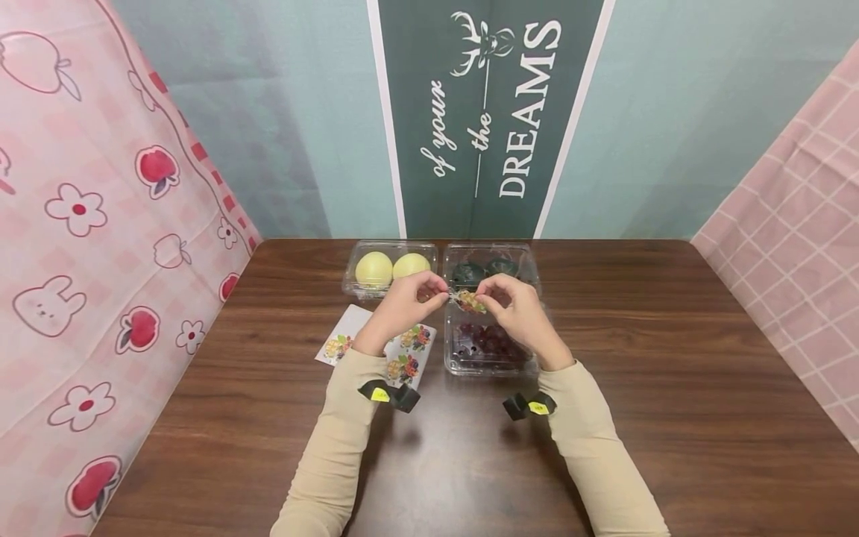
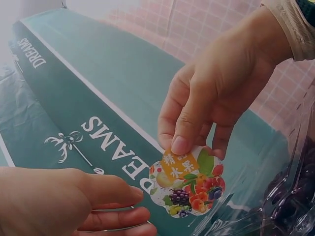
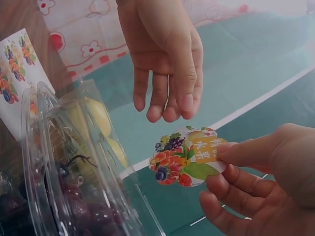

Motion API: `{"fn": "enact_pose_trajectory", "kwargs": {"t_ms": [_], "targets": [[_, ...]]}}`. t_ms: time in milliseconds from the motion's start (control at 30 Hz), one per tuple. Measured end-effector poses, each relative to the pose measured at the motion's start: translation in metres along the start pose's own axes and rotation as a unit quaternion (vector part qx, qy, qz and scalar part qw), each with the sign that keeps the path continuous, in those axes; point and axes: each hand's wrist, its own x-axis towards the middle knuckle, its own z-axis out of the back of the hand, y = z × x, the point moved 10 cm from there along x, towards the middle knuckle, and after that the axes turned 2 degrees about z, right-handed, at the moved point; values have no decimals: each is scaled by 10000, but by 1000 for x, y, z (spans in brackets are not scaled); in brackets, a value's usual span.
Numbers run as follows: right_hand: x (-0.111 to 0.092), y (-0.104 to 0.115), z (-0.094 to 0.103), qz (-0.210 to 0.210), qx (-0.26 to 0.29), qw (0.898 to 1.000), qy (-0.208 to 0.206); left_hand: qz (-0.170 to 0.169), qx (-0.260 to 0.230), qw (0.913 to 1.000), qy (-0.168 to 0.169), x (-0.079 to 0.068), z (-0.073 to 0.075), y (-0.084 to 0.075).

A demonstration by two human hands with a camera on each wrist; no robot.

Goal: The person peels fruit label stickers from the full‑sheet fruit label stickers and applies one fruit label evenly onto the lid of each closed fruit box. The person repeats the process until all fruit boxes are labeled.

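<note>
My right hand (image 1: 515, 304) pinches a scalloped fruit sticker (image 2: 189, 184) by its edge between thumb and fingers. Printed on it are grapes, berries and an orange patch with characters. In the right wrist view, my left hand (image 3: 165, 54) is just apart from the sticker's far edge, its fingers relaxed and holding nothing. Below both hands, in the head view, a clear plastic box of dark red grapes (image 1: 486, 339) stands on the table. Behind it is a clear box with dark green round fruit (image 1: 501, 267). Sticker sheets (image 1: 405, 367) lie partly under my left forearm.
Another clear box with two yellow round fruits (image 1: 373, 269) stands at the back left of the wooden table (image 1: 671, 388). A green cloth with white lettering (image 1: 302, 112) hangs behind the table, and pink cloths hang at both sides.
</note>
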Motion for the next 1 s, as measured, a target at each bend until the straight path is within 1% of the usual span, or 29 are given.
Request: {"fn": "enact_pose_trajectory", "kwargs": {"t_ms": [267, 567, 733, 1000], "targets": [[-1, 2, 0, 39, -19, 9999, 93, -135, -1, 9999, 95, -1, -4, -5], [-1, 1, 0, -13, 65, 9999, 125, -125, 55, 9998, 107, -1, -8, -7], [-1, 1, 3, 12, 56, 10000, -15, -85, 134, 9998, 115, -2, -9, -9], [0, 1, 9, -35, 132, 9996, -249, -114, 256, 9995, 172, -2, -12, -10]]}}
